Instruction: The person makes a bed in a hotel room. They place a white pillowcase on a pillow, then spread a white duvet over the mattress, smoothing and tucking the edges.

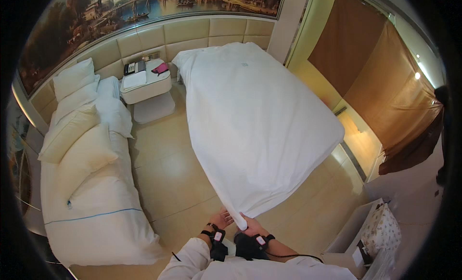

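Observation:
A white bed sheet [252,110] covers the large bed and is drawn out into a corner toward me past the foot. That gathered corner is in my right hand [253,226], its end bunched by the fingers. Close on the corner's left side is my left hand [221,219], fingers apart; whether its fingertips touch the cloth I cannot tell. Black straps with small devices sit on both wrists. The sheet's near part hangs above the tiled floor [173,171], with loose folds along its right edge.
To the left stands a narrower bed [97,236] with several pillows [86,150]. A white nightstand [146,94] between the beds holds a telephone and a pink item [160,68]. Brown curtains [379,88] hang at right. A patterned bag [382,226] sits by a low cabinet [355,229].

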### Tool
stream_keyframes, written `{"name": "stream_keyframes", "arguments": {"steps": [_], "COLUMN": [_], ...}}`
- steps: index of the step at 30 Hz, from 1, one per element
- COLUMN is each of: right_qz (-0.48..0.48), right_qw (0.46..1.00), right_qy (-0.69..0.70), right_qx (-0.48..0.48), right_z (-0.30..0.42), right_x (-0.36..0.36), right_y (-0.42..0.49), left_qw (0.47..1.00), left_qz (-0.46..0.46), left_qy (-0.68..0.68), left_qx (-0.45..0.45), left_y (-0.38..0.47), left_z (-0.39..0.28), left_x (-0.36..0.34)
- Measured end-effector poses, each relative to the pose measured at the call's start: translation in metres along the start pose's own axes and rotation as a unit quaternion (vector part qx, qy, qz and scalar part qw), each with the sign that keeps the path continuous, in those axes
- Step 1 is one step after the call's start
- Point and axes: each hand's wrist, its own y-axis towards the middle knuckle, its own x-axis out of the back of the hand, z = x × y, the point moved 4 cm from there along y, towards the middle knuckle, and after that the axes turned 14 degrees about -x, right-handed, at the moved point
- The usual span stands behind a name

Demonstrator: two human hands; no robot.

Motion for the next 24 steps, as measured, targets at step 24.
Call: {"name": "stream_keyframes", "arguments": {"steps": [24], "right_qz": [-0.033], "right_qw": [0.839], "right_qy": [-0.543], "right_qx": [0.013], "right_z": [0.182], "right_x": [-0.080], "right_y": [0.183], "left_qw": [0.911], "left_qz": [0.075], "left_qy": [0.393], "left_qx": [0.103], "left_y": [0.020], "left_z": [-0.113], "left_x": [-0.006]}}
